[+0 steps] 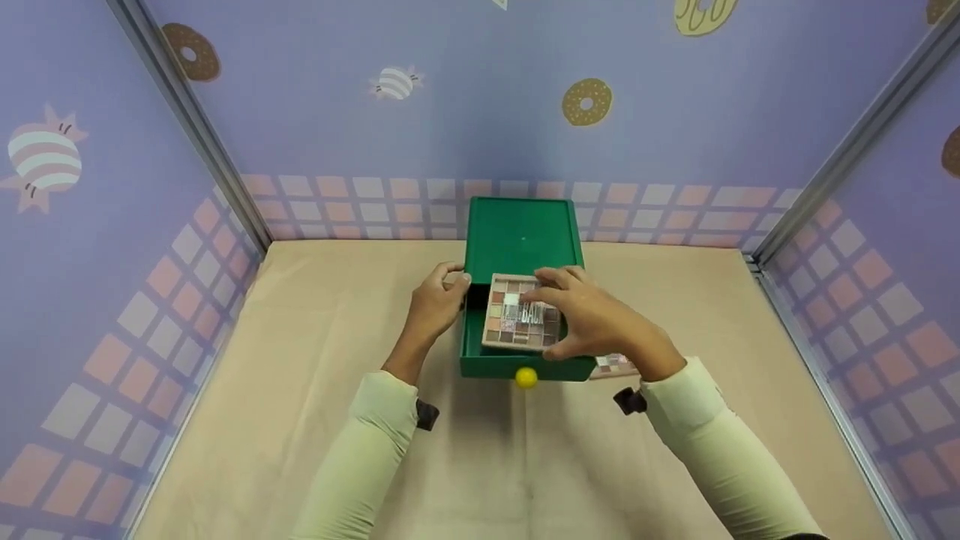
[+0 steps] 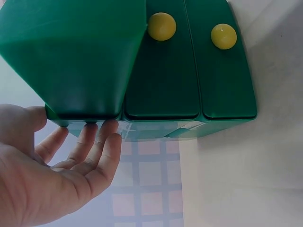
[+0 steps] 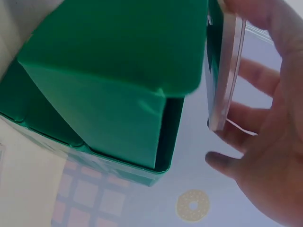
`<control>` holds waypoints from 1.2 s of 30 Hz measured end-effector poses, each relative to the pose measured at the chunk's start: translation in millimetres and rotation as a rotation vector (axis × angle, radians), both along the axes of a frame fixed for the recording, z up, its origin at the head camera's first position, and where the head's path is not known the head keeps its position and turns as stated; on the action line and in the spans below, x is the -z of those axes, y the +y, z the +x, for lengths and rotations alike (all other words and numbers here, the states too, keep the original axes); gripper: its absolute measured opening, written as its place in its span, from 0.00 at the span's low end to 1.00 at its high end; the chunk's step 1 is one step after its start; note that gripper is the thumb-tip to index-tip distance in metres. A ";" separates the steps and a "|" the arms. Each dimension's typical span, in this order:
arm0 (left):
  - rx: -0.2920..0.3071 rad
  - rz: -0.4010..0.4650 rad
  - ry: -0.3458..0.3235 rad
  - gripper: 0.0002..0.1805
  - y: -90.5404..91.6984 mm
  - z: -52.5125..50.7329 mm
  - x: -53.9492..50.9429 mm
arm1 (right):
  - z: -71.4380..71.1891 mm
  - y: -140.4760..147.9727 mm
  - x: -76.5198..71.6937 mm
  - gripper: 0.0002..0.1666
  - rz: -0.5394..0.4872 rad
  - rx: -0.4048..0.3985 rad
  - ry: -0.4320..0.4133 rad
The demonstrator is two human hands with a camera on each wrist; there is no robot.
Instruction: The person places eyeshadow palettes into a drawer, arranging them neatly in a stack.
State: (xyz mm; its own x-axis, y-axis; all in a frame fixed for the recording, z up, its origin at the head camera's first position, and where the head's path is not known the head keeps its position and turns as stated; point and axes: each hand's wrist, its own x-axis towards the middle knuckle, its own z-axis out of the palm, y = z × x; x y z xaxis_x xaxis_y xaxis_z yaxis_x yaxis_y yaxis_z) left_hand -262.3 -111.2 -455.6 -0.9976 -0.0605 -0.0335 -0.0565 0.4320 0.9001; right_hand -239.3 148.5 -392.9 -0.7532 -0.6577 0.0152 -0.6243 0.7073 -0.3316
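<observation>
A green drawer cabinet has its top drawer pulled out, with a yellow round knob. My right hand grips a square makeup palette with many coloured pans, above the drawer. In the right wrist view the palette stands edge-on beside the drawer, between the thumb and fingers of my right hand. My left hand touches the cabinet's left side. The left wrist view shows that hand with fingertips against the side, below the pulled-out drawer.
Another palette lies on the table right of the cabinet, partly hidden by my right forearm. Two lower drawers with yellow knobs are closed. A patterned wall stands behind the cabinet, with metal posts at both corners.
</observation>
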 end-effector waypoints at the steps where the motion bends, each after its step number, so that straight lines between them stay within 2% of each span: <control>1: 0.001 0.000 -0.004 0.23 -0.1 -0.1 -0.1 | -1.4 -0.5 -0.8 0.45 0.003 -0.015 -0.018; 4: 0.009 0.000 -0.009 0.23 0.0 -0.3 0.1 | -4.6 -2.2 -1.9 0.43 0.017 -0.049 -0.064; 10: 0.008 -0.016 0.004 0.23 0.6 -1.7 1.7 | -8.5 -8.1 1.3 0.42 0.055 -0.053 -0.110; 18: 0.010 -0.022 0.005 0.23 0.5 -2.8 2.5 | -10.2 -13.6 4.9 0.38 0.016 -0.128 -0.106; 32: 0.017 -0.016 -0.003 0.24 -2.2 -0.1 -0.2 | -7.6 -14.9 14.3 0.40 -0.039 -0.150 -0.115; 36: 0.010 -0.013 0.005 0.23 -2.0 -0.3 0.1 | -7.5 -10.4 16.5 0.41 -0.073 -0.133 -0.104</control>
